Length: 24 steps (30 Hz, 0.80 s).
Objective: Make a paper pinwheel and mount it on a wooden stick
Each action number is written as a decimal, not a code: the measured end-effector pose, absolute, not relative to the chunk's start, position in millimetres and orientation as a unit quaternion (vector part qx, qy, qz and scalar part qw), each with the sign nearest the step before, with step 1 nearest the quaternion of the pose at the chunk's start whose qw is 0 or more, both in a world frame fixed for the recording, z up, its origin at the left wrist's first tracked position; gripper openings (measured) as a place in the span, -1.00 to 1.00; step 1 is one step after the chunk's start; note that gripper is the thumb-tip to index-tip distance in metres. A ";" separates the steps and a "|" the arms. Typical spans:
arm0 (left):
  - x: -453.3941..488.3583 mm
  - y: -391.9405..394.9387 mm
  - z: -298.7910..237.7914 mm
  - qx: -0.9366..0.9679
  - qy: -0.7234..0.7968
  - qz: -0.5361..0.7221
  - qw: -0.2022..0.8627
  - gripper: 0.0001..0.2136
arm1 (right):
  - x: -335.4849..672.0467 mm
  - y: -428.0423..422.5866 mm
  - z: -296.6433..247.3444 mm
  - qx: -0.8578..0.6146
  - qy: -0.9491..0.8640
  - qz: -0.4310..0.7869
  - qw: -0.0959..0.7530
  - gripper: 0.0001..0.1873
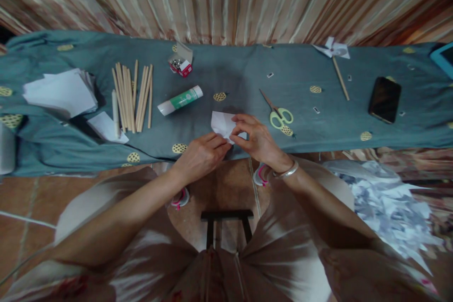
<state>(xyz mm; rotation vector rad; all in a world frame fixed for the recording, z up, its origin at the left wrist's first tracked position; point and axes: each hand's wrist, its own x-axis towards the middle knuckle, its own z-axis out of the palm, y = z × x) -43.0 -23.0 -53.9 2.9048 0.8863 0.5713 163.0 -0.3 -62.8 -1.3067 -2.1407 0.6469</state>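
Observation:
A small white piece of paper (222,121) is held between my two hands at the near edge of the cloth-covered table. My left hand (207,153) pinches its lower left side, fingers closed. From the right, my right hand (254,138) grips the paper with thumb and index finger, covering much of it. Green-handled scissors (278,112) lie just beyond my right hand. Left of the paper rests a glue stick (181,100) with a green label. Behind it stands an open small red box (181,67) of metal pins or tacks.
Several wooden sticks (132,99), a white marker-like tube (115,115) and a stack of paper (62,92) lie left. A paper pinwheel (332,51) on a stick and a black phone (385,99) lie right. Paper scraps (389,207) fill a bag below right.

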 end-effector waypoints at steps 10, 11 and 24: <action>-43.8 -21.8 -58.5 0.929 0.303 0.201 0.073 -0.81 | 162.2 1.1 -65.5 -0.486 -0.792 0.241 0.279 -0.94; -43.8 -21.7 -58.8 0.928 0.306 0.200 0.078 -0.81 | 161.9 1.0 -65.1 -0.486 -0.793 0.241 0.278 -0.94; -43.2 -21.3 -58.3 0.924 0.311 0.204 0.093 -0.78 | 166.2 -5.6 -62.4 -0.491 -0.783 0.250 0.290 -0.94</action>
